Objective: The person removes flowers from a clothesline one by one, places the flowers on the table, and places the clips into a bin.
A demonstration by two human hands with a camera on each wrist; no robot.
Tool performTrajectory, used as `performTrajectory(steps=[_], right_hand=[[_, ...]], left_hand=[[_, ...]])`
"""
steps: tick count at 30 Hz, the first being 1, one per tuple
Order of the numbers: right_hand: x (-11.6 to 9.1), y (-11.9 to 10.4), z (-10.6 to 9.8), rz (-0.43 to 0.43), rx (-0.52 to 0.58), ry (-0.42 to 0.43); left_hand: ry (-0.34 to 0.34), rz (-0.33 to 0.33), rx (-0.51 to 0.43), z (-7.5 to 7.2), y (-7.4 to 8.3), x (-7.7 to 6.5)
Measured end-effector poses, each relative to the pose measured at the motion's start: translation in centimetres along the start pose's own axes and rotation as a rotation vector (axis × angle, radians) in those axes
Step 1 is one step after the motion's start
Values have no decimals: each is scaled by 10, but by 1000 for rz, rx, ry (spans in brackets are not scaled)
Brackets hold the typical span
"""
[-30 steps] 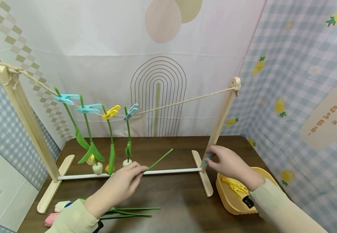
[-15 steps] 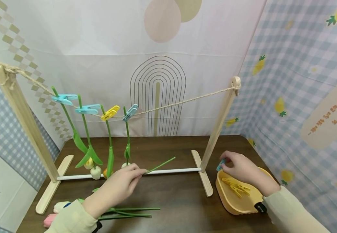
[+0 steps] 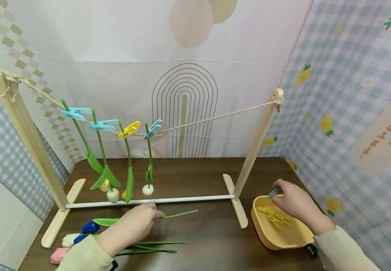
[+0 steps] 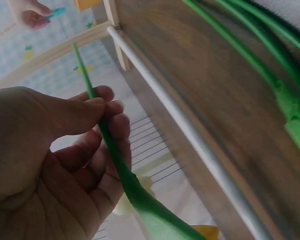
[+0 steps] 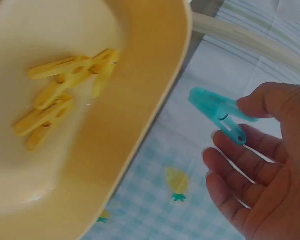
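Left hand [image 3: 132, 226] pinches thin green artificial-flower stem [image 3: 183, 213]; right hand [image 3: 295, 201], at right, pinches turquoise plastic peg [image 5: 209, 106], apparently by its handles. Advise: steady stem, even squeeze.

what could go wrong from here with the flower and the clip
The blue clip pinched in the right hand might slip and drop. The thin green stem in the left hand may roll or slide. The rope dips where four flowers hang, so more weight could deepen the sag.

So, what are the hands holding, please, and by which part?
Left hand: a flower, by its stem. Right hand: a blue clothespin, by its handles.
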State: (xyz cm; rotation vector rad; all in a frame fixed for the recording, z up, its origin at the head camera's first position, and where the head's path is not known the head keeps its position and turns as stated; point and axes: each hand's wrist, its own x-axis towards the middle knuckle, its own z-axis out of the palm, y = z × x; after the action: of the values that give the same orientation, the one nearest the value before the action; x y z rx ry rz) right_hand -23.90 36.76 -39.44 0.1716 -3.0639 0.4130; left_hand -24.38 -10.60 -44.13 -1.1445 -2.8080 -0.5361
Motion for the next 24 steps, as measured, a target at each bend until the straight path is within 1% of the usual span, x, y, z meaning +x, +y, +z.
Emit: performTrajectory(steps=[3, 5, 8, 10, 13, 17, 20, 24], right_hand=[[-2, 7, 4, 43, 6, -44], [-3, 11, 7, 59, 12, -84], [-4, 15, 12, 68, 28, -124], [-4, 17, 15, 68, 30, -134], [-4, 19, 19, 89, 56, -160], [-5, 21, 24, 93, 39, -192], [-7, 24, 27, 63, 0, -187], [-8, 28, 31, 35, -18, -158]], left_hand=[[-56, -30, -22, 6, -2, -3], [-74, -29, -24, 10, -4, -4], [-78, -25, -24, 16, -7, -6], [-70, -23, -18, 19, -9, -7], [-78, -27, -25, 24, -12, -8], [-90, -24, -42, 29, -16, -9], [-88, -35, -43, 32, -18, -11], [-74, -53, -37, 37, -20, -14]])
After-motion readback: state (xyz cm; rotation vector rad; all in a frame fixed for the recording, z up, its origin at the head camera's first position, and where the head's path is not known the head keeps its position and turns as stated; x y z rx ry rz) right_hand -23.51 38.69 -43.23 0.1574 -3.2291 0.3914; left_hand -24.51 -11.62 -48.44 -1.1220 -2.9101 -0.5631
